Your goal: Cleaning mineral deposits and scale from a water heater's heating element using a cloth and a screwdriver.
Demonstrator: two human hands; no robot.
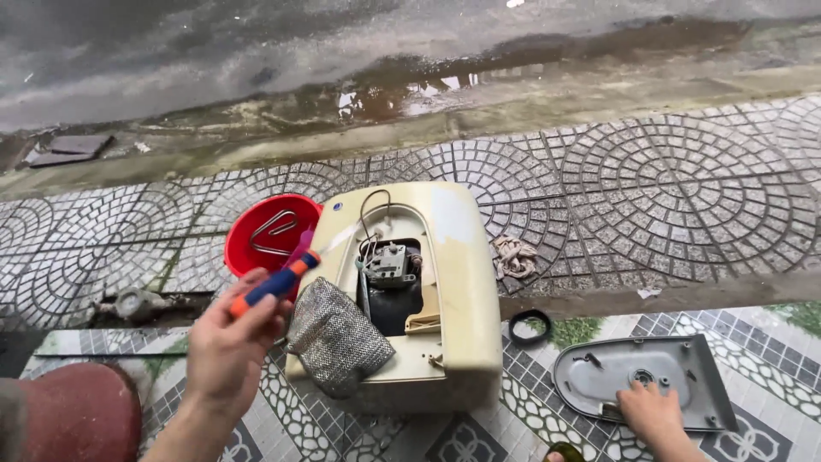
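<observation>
A cream-coloured, rounded plastic appliance housing (445, 282) lies on the patterned tile pavement, its oval front opening showing a small grey metal component with wires (389, 263) inside. The left hand (229, 346), to the left of the housing, is closed around a screwdriver with a blue and orange handle (275, 284), whose tip end points up and right towards the housing's upper left corner. Against the housing's lower left side rests a crumpled silvery mesh pad (333, 338). Behind the screwdriver, touching the housing's left edge, stands a red plastic bucket (248, 248). To the right of the housing lies a grey oval plastic cover panel (684, 376), inner face up; the right hand (652, 415) rests flat on its near edge, fingers loosely spread, holding nothing. A black rubber ring (530, 327) lies between housing and panel.
</observation>
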